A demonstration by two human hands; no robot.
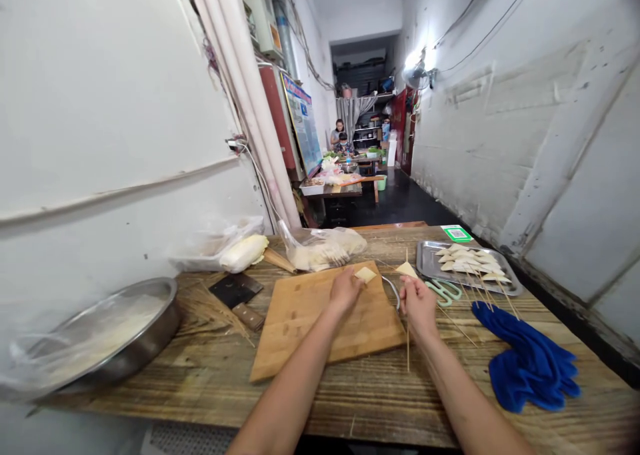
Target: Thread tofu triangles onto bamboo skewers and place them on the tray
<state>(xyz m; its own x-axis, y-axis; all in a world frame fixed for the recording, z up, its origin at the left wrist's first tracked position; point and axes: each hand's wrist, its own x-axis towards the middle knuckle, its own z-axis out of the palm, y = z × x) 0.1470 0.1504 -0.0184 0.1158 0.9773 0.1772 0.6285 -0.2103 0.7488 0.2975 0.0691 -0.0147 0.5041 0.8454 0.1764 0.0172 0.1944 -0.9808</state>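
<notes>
Several loaded skewers (470, 264) sit done on the tray (423, 258), left hand (345, 288) pinches a loose piece (365, 275) over the board (305, 325), right hand (419, 303) grips a skewer (408, 355) bearing one threaded piece (407, 269) beside the board, remaining count can't be told.

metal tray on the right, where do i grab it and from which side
Grip the metal tray by the rim at both ends, probably with the left hand and right hand once free, coming from left and right. Thin sticks jut over the near rim, so reaching from there could knock them. The wide, shallow shape suggests two hands to keep the pale pieces level.
</notes>
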